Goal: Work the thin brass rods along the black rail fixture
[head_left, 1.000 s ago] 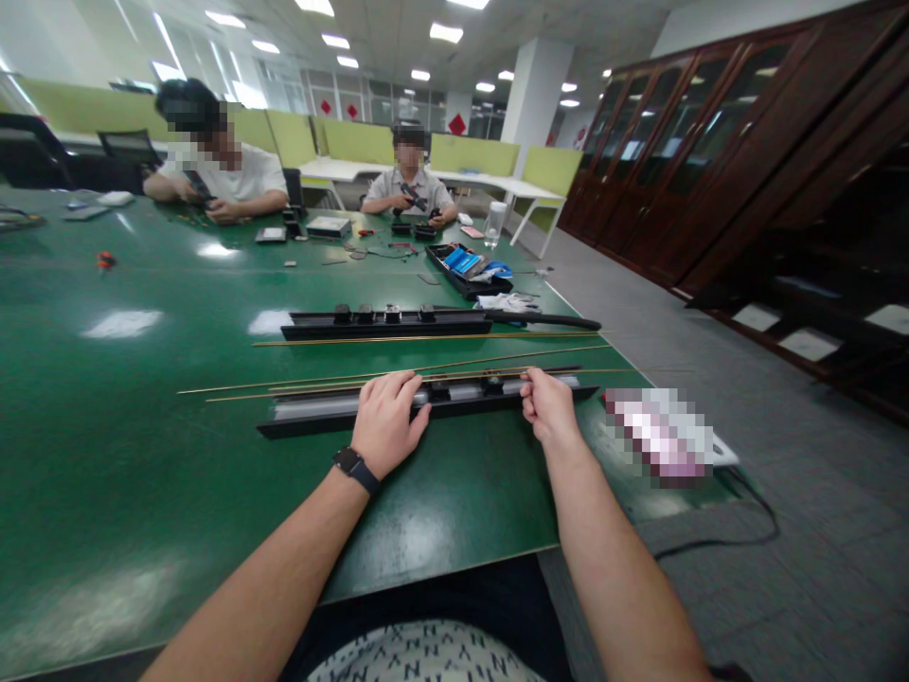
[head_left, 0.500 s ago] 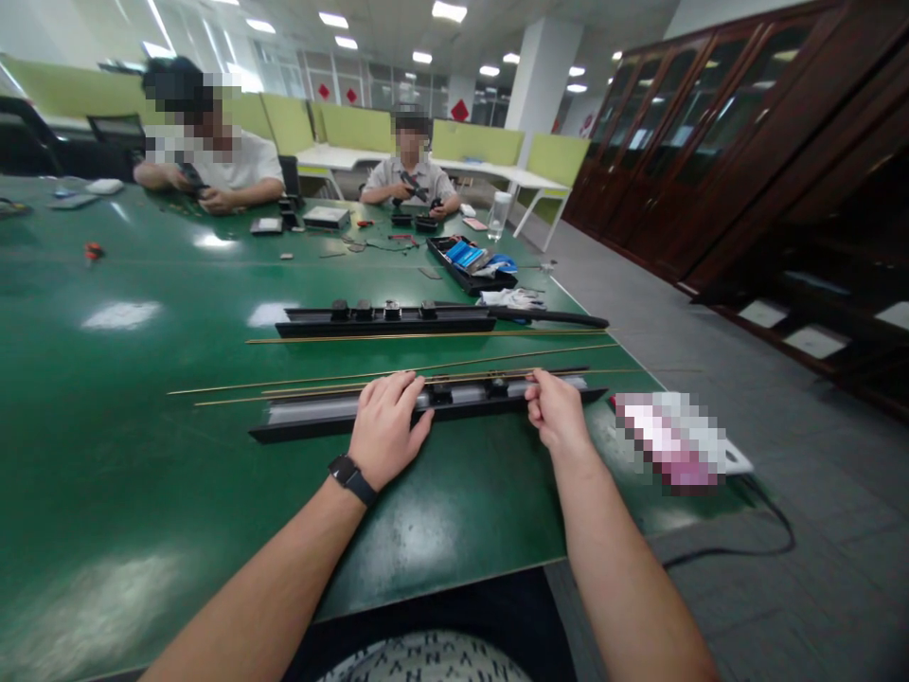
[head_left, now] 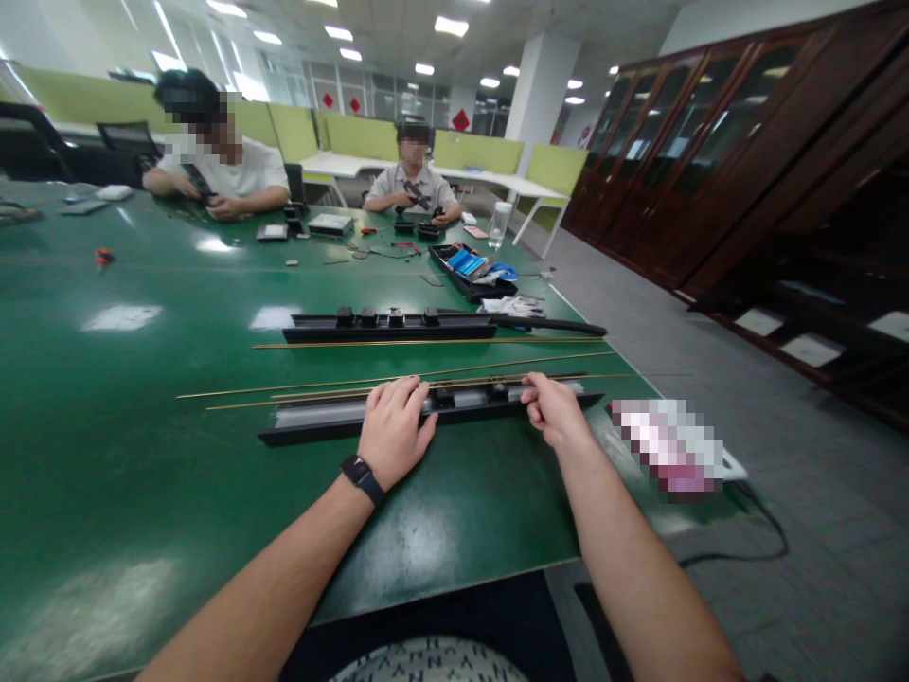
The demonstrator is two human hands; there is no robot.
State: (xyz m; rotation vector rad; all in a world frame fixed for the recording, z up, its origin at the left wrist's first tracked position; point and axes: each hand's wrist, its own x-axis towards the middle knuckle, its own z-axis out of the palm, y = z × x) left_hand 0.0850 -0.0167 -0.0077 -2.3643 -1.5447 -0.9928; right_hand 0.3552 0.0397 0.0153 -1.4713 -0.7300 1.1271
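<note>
A long black rail [head_left: 312, 436] with a silvery inner face lies crosswise before me, with small black blocks [head_left: 497, 388] set along it. My left hand [head_left: 396, 426], wearing a black watch on the wrist, grips the rail near its middle, fingers over the far edge and thumb on the near side. To the right, my right hand [head_left: 554, 409] is closed in a pinch on a thin brass rod [head_left: 603, 376] that runs along the rail. Other thin brass rods [head_left: 234, 390] lie just behind and partly over the rail; my left fingers hide parts of them.
Farther back lie a second black rail [head_left: 383, 332] with blocks, a black tube [head_left: 561, 325], white gloves [head_left: 512, 307] and a black tray [head_left: 454, 275] of blue items. Two people sit across the green table [head_left: 177, 341]. A blurred pink-and-white object [head_left: 668, 450] is at the right edge.
The view has shifted slightly. My right hand has moved slightly left along the rail, still pinched; my left hand keeps its place on it.
</note>
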